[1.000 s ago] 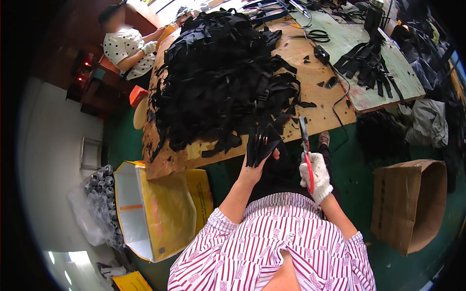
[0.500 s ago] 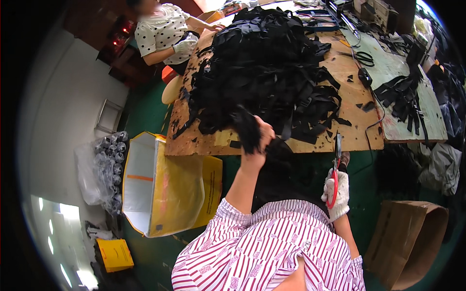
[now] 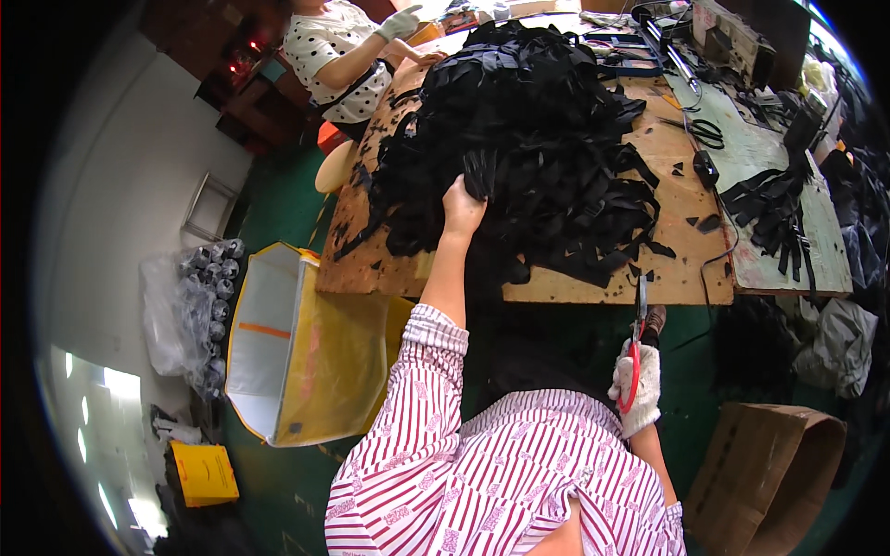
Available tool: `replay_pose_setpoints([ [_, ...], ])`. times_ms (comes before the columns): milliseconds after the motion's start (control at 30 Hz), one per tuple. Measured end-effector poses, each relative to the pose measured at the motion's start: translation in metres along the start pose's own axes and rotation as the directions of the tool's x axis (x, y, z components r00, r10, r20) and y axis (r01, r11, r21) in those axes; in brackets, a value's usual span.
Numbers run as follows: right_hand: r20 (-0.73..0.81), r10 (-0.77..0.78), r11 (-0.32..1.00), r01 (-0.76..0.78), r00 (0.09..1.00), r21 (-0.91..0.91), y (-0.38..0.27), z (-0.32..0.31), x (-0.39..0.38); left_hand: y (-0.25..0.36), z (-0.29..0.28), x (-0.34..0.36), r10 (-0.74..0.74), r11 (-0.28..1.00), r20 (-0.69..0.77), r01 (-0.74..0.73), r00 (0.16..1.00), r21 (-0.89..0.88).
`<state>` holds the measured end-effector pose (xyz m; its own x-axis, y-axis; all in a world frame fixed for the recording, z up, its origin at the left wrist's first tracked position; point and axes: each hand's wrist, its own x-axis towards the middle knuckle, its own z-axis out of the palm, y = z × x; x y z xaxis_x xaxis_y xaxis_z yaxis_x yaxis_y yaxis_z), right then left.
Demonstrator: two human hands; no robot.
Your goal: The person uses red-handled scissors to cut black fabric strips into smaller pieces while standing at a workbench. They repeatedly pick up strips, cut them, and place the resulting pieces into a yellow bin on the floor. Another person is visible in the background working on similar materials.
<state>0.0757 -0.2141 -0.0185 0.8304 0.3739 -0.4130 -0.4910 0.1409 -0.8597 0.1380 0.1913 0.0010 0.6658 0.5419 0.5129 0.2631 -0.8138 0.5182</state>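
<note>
A large heap of black webbing straps (image 3: 528, 120) covers most of the wooden table (image 3: 612, 290). My bare left hand (image 3: 464, 206) reaches over the heap's near side, closed around a bundle of black straps (image 3: 479, 174) whose ends stick up past the fingers. Below the table's front edge, my right hand (image 3: 638, 387) in a white knitted glove grips a pair of red-handled scissors (image 3: 634, 363). The scissor blades point up toward the table edge, apart from the straps.
A co-worker in a dotted top (image 3: 338, 46) stands at the table's far left. A yellow bin (image 3: 343, 343) sits left of me, a cardboard box (image 3: 760, 473) at lower right. Black-handled scissors (image 3: 707, 134), a cable (image 3: 726, 250) and more straps (image 3: 774, 199) lie on the right.
My left hand has moved forward and slightly left with the strap bundle, from the table's front edge to over the heap. The co-worker's gloved hand has risen.
</note>
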Motion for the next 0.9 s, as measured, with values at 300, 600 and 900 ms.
replay_pose_setpoints([
  [300, -0.019, 0.062, 0.995, -0.063, 0.998, -0.083, 0.003, -0.006, 0.003, 0.011, -0.021, -0.037, -0.187, 0.980, -0.343, 0.152, 0.920, -0.125],
  [600, 0.017, 0.029, 0.984, -0.026, 0.999, -0.177, 0.010, -0.004, 0.000, 0.061, -0.062, -0.026, -0.020, 0.982, -0.546, -0.087, 0.837, -0.169],
  [900, 0.025, 0.047, 0.983, -0.041, 0.999, -0.177, 0.009, -0.003, -0.003, 0.113, -0.082, -0.004, -0.107, 0.341, -0.293, -0.242, 0.950, -0.908],
])
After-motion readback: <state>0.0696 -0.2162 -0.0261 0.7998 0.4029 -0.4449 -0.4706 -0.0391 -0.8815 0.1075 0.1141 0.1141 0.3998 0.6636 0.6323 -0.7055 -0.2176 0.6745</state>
